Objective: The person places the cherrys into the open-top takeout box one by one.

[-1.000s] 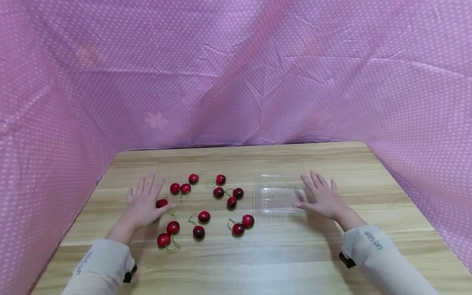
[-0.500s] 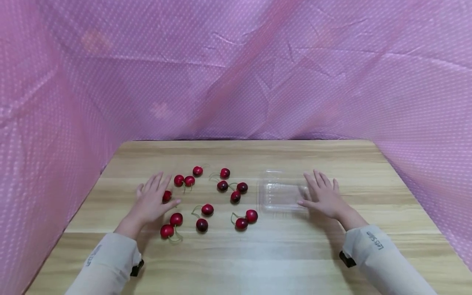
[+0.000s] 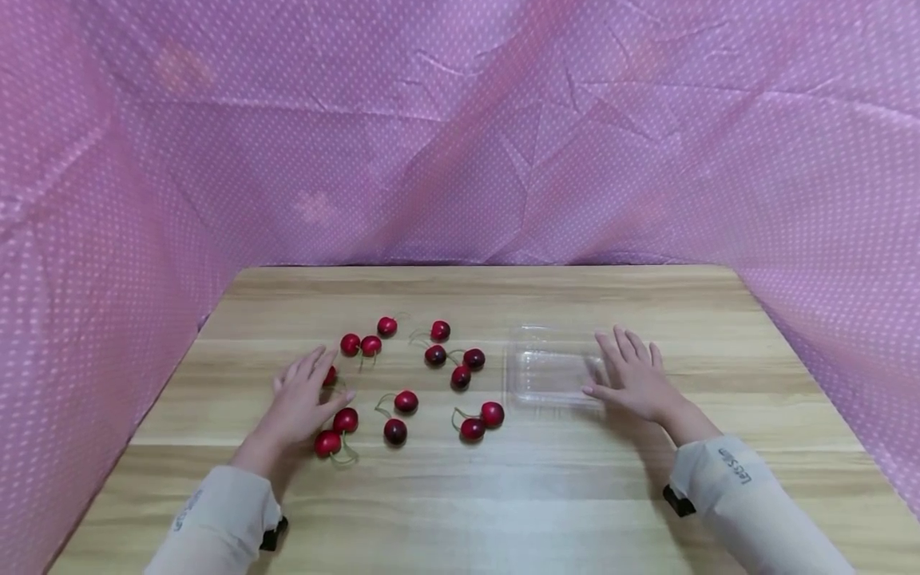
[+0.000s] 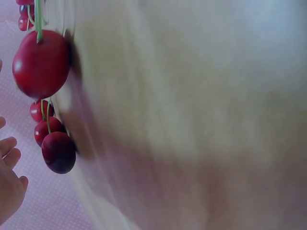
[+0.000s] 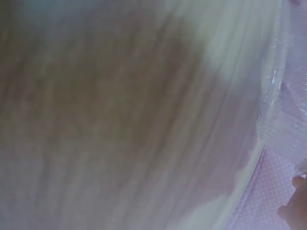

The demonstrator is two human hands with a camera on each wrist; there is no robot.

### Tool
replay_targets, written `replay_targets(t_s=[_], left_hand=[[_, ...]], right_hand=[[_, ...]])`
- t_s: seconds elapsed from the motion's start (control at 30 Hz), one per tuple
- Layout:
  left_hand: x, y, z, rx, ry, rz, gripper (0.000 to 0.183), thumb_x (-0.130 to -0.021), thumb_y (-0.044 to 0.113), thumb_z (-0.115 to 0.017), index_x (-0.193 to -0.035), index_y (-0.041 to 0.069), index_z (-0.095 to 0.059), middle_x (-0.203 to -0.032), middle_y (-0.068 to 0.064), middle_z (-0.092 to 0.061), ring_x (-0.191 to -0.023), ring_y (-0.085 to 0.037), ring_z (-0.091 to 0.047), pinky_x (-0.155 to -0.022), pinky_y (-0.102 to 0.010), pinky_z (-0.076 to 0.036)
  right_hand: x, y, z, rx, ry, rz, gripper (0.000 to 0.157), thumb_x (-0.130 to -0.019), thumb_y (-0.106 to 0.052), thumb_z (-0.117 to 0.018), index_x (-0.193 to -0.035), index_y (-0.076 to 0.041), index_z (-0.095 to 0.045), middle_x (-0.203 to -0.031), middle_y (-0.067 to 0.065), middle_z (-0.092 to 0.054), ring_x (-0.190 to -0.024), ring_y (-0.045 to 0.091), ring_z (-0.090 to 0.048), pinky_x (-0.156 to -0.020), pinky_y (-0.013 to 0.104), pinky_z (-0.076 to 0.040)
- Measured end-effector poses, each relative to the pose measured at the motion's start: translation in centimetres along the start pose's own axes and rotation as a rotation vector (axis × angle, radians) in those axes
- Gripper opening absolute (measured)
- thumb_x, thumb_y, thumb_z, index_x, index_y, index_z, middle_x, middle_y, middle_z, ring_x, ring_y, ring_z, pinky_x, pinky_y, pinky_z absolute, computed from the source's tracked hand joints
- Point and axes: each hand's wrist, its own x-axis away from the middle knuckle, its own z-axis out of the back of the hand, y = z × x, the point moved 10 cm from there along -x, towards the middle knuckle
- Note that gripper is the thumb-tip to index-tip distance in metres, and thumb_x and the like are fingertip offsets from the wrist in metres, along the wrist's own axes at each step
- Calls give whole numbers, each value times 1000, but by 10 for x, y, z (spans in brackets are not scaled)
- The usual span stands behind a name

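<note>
My left hand (image 3: 303,402) reaches over the left side of the cherries with its fingers extended and thumb out. It partly hides one red cherry (image 3: 330,376), and a joined pair of cherries (image 3: 346,420) lies right by the thumb. The left wrist view has a large red cherry (image 4: 42,67) with a green stem near the lens, and fingertips at the left edge. My right hand (image 3: 638,385), fingers spread, is at the right side of a clear plastic container (image 3: 512,375), thumb at its near right corner. The container's ribbed wall (image 5: 283,120) shows in the right wrist view.
Several more cherries lie between the hands, among them a dark one (image 3: 395,432), a red one (image 3: 492,414) and one farther back (image 3: 386,326). All rest on a wood-grain table (image 3: 460,519). Pink dotted cloth (image 3: 460,160) hangs behind and beside it.
The left hand has shifted slightly right, its fingers closer together, and hides more of the nearby cherry. The head view has tilted a little. The right hand stays about the same.
</note>
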Motion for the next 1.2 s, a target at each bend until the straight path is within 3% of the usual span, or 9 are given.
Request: replay_targets(t_s=[0.37, 0.6, 0.97, 1.2], left_hand=[[8, -3, -7, 81, 16, 53, 68, -82, 38, -56, -132, 1, -28, -133, -23, -22, -120, -42, -16, -93, -61, -9], [11, -4, -8, 144, 19, 66, 61, -83, 31, -56, -129, -3, -32, -128, -24, -27, -118, -39, -22, -94, -55, -22], [16, -7, -18, 160, -8, 116, 54, -87, 31, -50, -126, -3, -35, -120, -24, -38, -112, -39, -34, -93, -52, -28], [17, -13, -22, 161, -66, 172, 53, -87, 30, -50, -125, -4, -36, -117, -24, -43, -109, -38, -38, -91, -52, -31]], right_hand=[[0, -1, 4, -6, -4, -9, 90, -75, -59, -50, -137, -6, -15, -138, 27, -5, -124, 41, -5, -95, 60, 2], [1, 0, 3, -10, -9, -11, 89, -75, -60, -49, -137, -6, -14, -138, 27, -5, -124, 42, -5, -95, 60, 1], [4, -1, 4, -12, 1, -12, 88, -75, -58, -50, -137, -5, -16, -137, 28, -7, -124, 42, -6, -94, 60, 0], [5, -3, 0, 2, -9, -9, 88, -76, -59, -49, -138, -7, -14, -138, 27, -6, -124, 42, -5, -95, 60, 1]])
